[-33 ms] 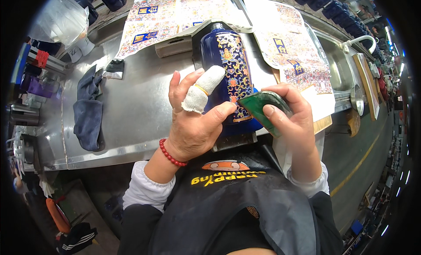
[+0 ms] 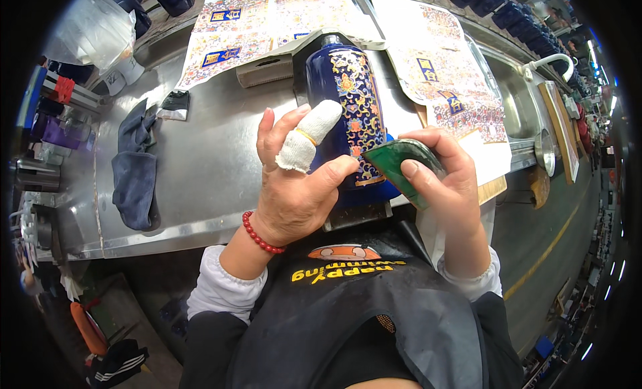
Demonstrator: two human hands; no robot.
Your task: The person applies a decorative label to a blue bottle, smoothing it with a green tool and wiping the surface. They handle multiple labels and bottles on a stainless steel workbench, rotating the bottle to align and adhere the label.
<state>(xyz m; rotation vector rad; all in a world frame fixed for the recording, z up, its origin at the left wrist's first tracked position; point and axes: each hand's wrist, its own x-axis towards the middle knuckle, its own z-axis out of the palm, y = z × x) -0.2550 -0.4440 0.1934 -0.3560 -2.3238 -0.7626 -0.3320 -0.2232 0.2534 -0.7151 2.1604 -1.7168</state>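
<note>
A dark blue bottle (image 2: 321,78) lies in front of me with its neck pointing away, a colourful floral pattern (image 2: 351,101) running along its side. My left hand (image 2: 294,188) is at the bottle's left side, fingers spread, with the thumb tip at the lower part of the pattern. One of its fingers wears a white cloth cover (image 2: 311,135) held by a yellow band. Between thumb and fingers, my right hand (image 2: 445,178) grips a flat green scraper (image 2: 398,165). The scraper's pointed corner is beside the pattern, close to the left thumb; whether it touches the bottle I cannot tell.
Printed floral sheets (image 2: 227,38) lie behind the bottle, and more sheets (image 2: 435,61) to the right. A dark blue cloth (image 2: 134,182) rests on the metal table (image 2: 194,162). At the right is a sink (image 2: 515,108) with a white faucet (image 2: 552,58). Several blue bottles (image 2: 505,15) line the back.
</note>
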